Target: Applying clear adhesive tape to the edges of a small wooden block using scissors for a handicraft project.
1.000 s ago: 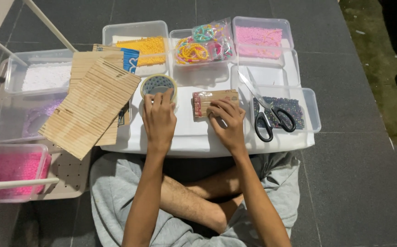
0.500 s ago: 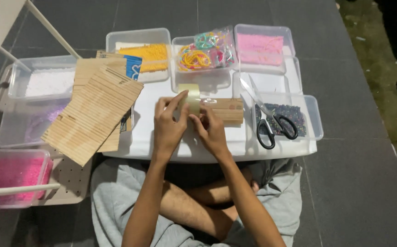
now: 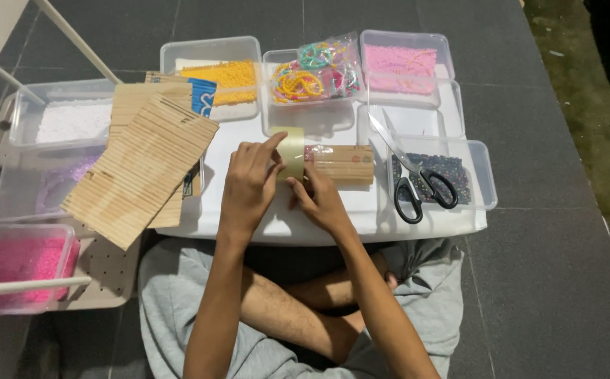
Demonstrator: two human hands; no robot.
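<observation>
My left hand (image 3: 248, 184) holds a roll of clear tape (image 3: 291, 151) upright over the white tray table (image 3: 319, 224), index finger on its top edge. My right hand (image 3: 321, 201) sits just right of the roll, fingertips against it. A packet of wooden sticks (image 3: 340, 163) lies on the table right behind both hands. I sit cross-legged on the floor under the table.
Panels of joined wooden sticks (image 3: 142, 168) lie at the left. Scissors (image 3: 412, 175) rest on a tub of dark beads (image 3: 452, 175). Clear tubs hold yellow beads (image 3: 224, 74), pink beads (image 3: 404, 62), white beads (image 3: 66, 121) and bright pink beads (image 3: 10, 263). Bagged coloured rings (image 3: 315, 74) lie behind.
My left hand lifted the tape roll off the table and stood it on edge. My right hand left the stick packet and came to the roll. The view shifted slightly.
</observation>
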